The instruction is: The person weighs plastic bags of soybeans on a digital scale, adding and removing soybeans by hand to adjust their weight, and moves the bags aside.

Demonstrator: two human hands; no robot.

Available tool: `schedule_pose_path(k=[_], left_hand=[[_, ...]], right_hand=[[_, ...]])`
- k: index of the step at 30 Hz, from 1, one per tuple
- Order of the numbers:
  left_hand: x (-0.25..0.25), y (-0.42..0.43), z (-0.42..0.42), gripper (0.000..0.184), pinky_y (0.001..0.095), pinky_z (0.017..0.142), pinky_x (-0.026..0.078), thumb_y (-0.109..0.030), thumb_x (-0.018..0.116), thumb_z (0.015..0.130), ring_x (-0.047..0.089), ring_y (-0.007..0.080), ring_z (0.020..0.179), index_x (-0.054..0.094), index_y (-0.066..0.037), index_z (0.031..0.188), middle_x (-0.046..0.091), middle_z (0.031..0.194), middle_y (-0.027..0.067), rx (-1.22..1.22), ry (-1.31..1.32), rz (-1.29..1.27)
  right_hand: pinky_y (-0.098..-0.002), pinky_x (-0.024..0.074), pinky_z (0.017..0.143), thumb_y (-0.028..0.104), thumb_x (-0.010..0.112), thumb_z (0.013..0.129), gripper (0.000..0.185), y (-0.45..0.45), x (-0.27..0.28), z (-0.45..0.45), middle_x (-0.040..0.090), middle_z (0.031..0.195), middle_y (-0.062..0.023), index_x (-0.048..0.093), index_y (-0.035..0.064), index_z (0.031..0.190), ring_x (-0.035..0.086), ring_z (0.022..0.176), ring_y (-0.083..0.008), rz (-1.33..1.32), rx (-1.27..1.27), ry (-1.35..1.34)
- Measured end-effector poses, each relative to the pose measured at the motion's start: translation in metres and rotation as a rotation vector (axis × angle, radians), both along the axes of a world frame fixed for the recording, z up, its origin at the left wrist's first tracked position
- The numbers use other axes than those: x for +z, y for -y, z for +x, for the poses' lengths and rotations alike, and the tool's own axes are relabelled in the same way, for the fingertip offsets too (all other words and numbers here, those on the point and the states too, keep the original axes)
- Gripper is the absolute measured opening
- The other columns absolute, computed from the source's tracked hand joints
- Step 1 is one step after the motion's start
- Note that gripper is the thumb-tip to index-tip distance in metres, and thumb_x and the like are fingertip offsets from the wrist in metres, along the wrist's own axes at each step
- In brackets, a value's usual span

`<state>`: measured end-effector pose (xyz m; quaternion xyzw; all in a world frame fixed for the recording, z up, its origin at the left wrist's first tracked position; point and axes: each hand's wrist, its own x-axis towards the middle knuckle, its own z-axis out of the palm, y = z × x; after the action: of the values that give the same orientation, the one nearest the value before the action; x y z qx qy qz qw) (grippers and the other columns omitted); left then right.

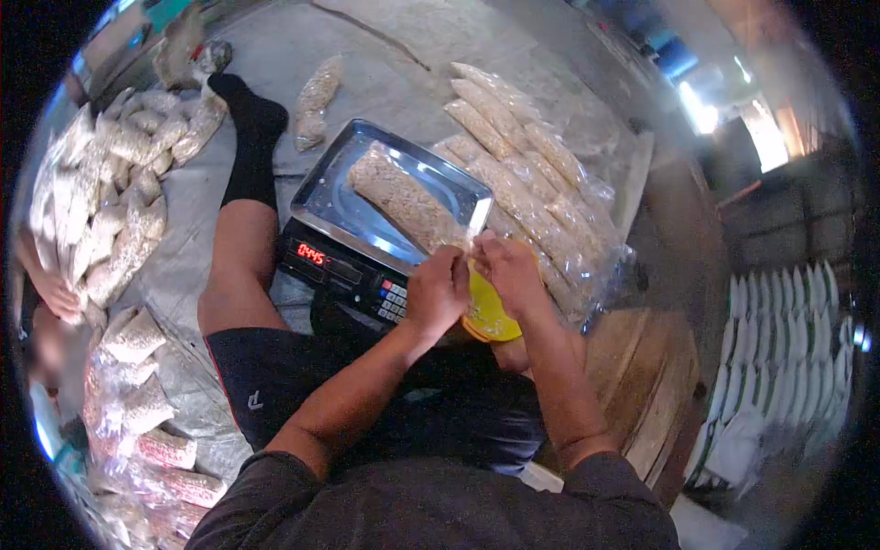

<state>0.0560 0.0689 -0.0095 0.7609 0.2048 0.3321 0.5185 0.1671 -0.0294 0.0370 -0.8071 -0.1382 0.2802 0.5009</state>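
Both forearms reach forward, elbows bent, and the left hand [507, 267] and right hand [438, 291] are super close, fingertips kinda pinched together.

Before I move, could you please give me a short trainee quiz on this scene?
1. Multiple choice: What lies on the tray of the scale?
A) A filled clear bag
B) A black sock
C) A yellow bowl

2. True or false: The left hand and the right hand are close together, near one end of that bag.

3. Fill in the blank: The digits on the display glow ____.

Key: 1. A; 2. true; 3. red
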Motion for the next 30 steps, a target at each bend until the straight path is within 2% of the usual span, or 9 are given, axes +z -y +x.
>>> schedule_pose_path(k=[4,7,10,15,16,17,19,22,30], left_hand=[[0.002,0.006,-0.003,0.014,0.0499,0.063,0.052,-0.016,0.064,0.094,0.067,0.0411,0.073,0.062,-0.005,0.101,0.067,0.078,0.0192,-0.057,-0.035,-0.009],[0.010,0.013,-0.010,0.020,0.0456,0.064,0.053,-0.020,0.066,0.094,0.069,0.0360,0.073,0.063,-0.004,0.105,0.068,0.078,0.0173,-0.063,-0.123,-0.036],[0.018,0.039,-0.030,0.022,0.0436,0.068,0.053,-0.024,0.066,0.096,0.070,0.0322,0.076,0.063,-0.003,0.103,0.068,0.081,0.0176,-0.105,-0.266,-0.161],[-0.015,0.086,-0.097,0.032,0.0374,0.068,0.052,-0.035,0.066,0.098,0.065,0.0188,0.076,0.063,-0.003,0.101,0.068,0.084,0.0096,-0.645,-0.524,-0.357],[-0.005,0.084,-0.103,0.033,0.0358,0.068,0.051,-0.036,0.066,0.098,0.064,0.0170,0.077,0.063,-0.003,0.101,0.069,0.085,0.0081,-0.771,-0.585,-0.247],[0.008,0.082,-0.111,0.045,0.0401,0.080,0.053,-0.045,0.066,0.095,0.069,0.0299,0.083,0.064,-0.001,0.105,0.070,0.089,0.0169,-0.894,-0.746,-0.311],[0.011,0.082,-0.125,0.056,0.0461,0.086,0.052,-0.053,0.064,0.094,0.069,0.0367,0.095,0.063,0.000,0.113,0.071,0.099,0.0228,-1.007,-0.779,-0.020],[-0.030,0.085,-0.131,0.069,0.0507,0.092,0.050,-0.060,0.059,0.093,0.067,0.0419,0.107,0.060,0.002,0.123,0.069,0.109,0.0285,-1.072,-0.874,0.218],[-0.052,0.073,-0.094,0.079,0.0532,0.095,0.050,-0.071,0.048,0.094,0.064,0.0459,0.108,0.067,0.003,0.114,0.069,0.113,0.0272,-1.403,-0.938,0.160]], right_hand=[[-0.0236,0.0544,0.075,0.034,0.054,0.106,0.036,0.036,0.045,-0.025,0.069,0.098,-0.0064,0.067,0.0007,0.111,0.068,0.094,-0.0131,-0.060,-0.092,0.164],[-0.0316,0.0570,0.077,0.032,0.061,0.102,0.034,0.068,0.020,-0.007,0.071,0.102,-0.0131,0.067,0.0009,0.112,0.072,0.094,-0.0245,-0.079,-0.199,0.218],[-0.0430,0.0569,0.082,0.031,0.070,0.093,0.036,0.120,-0.043,0.032,0.072,0.107,-0.0208,0.067,0.0009,0.113,0.071,0.095,-0.0385,-0.901,0.094,0.874],[-0.0502,0.0526,0.088,0.028,0.075,0.085,0.036,0.173,-0.115,0.082,0.071,0.106,-0.0233,0.069,0.0015,0.109,0.068,0.099,-0.0419,-0.664,-0.041,0.506],[-0.0500,0.0524,0.088,0.028,0.075,0.085,0.035,0.172,-0.106,0.087,0.071,0.105,-0.0229,0.070,0.0015,0.107,0.068,0.101,-0.0401,-0.687,-0.024,0.462],[-0.0492,0.0526,0.087,0.028,0.074,0.085,0.034,0.173,-0.095,0.091,0.071,0.103,-0.0227,0.070,0.0015,0.107,0.068,0.099,-0.0402,-0.678,-0.074,0.533],[-0.0478,0.0531,0.085,0.028,0.073,0.086,0.033,0.165,-0.017,0.071,0.072,0.101,-0.0222,0.071,0.0015,0.105,0.069,0.097,-0.0405,-0.670,-0.183,0.669],[-0.0500,0.0531,0.085,0.028,0.070,0.089,0.031,0.171,0.045,0.074,0.071,0.099,-0.0234,0.070,-0.0003,0.102,0.067,0.096,-0.0430,-0.633,-0.258,0.879],[-0.0524,0.0516,0.085,0.029,0.066,0.090,0.032,0.176,0.147,0.068,0.070,0.102,-0.0266,0.069,-0.0012,0.101,0.066,0.097,-0.0466,-0.582,-0.397,1.087]])
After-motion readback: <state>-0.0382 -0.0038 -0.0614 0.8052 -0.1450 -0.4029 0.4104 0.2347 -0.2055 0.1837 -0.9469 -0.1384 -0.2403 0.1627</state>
